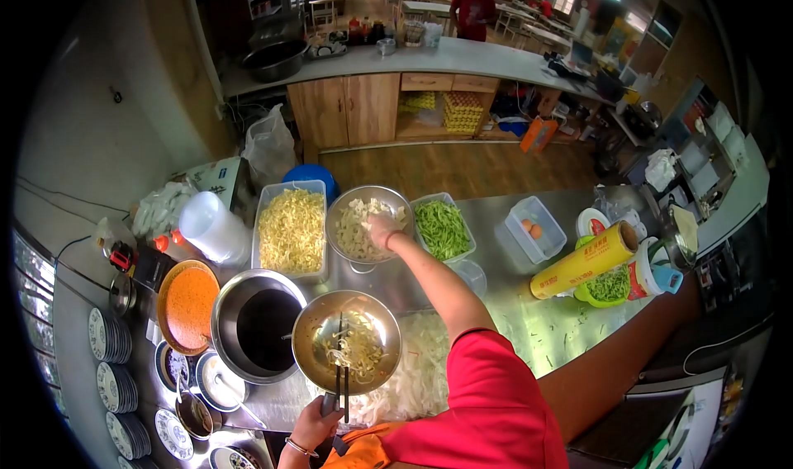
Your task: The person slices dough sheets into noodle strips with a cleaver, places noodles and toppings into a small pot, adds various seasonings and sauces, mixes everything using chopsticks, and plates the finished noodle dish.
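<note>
My left hand (315, 424) is wrapped round the handle of a metal frying pan (309, 362). Inside the pan lies a small heap of pale yellow strips (359, 355). Dark chopsticks (341, 378) rest across the pan, their lower ends beside the handle. My right hand (382, 231) reaches into a metal colander (334, 209), fingers curled down among pale, chunky food pieces (355, 242); the fingertips are partly hidden. Left of the colander stands a tub of yellow strips (291, 231), and right of it a tub of shredded green vegetable (442, 229).
A large pot of dark liquid (268, 324) and an orange-red sauce bowl (187, 304) stand left of the pan. Pale shreds (420, 362) cover the steel table. Further right are a tub with eggs (535, 229) and a yellow roll (582, 262). A person (472, 11) stands beyond the counter.
</note>
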`<control>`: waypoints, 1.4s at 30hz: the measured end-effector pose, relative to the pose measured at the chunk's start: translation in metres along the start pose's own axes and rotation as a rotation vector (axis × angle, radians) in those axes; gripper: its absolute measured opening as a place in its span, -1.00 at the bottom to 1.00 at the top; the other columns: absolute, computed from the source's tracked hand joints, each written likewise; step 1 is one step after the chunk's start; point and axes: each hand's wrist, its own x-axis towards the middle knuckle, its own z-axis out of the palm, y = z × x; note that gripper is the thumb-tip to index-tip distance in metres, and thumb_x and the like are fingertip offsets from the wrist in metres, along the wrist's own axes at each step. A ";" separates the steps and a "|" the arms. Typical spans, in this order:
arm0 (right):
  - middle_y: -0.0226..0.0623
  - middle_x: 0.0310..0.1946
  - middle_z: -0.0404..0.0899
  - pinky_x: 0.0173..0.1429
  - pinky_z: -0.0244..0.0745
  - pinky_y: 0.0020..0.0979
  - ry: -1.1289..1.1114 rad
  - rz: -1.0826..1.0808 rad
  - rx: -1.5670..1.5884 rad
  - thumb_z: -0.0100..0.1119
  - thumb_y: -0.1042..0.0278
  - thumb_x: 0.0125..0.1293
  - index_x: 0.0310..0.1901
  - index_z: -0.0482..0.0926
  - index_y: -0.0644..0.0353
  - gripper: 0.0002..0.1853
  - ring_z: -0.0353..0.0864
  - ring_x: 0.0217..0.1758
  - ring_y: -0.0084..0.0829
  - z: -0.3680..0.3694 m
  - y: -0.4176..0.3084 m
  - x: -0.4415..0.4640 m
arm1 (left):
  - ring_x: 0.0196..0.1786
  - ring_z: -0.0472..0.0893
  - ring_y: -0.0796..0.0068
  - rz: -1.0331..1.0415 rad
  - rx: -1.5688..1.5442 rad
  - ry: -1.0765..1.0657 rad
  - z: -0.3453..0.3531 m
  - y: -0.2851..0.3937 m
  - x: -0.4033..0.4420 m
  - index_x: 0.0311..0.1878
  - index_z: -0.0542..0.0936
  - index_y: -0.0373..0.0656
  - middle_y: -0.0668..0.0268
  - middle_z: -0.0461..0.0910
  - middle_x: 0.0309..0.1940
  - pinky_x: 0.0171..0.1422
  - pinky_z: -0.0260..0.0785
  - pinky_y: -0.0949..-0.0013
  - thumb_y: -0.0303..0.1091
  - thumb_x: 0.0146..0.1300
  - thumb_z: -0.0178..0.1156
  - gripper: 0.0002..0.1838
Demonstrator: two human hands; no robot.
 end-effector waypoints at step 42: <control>-0.09 -0.07 0.52 0.07 0.50 -0.21 -0.548 -0.493 0.398 0.30 -0.05 0.26 0.15 0.42 0.28 -0.39 0.54 0.01 -0.21 -0.113 -0.106 -0.201 | -0.62 0.46 0.52 0.027 -0.010 -0.048 0.033 -0.015 0.012 -0.25 0.52 -0.29 0.32 0.47 -0.62 -0.55 0.25 0.49 -0.46 0.19 0.19 -0.88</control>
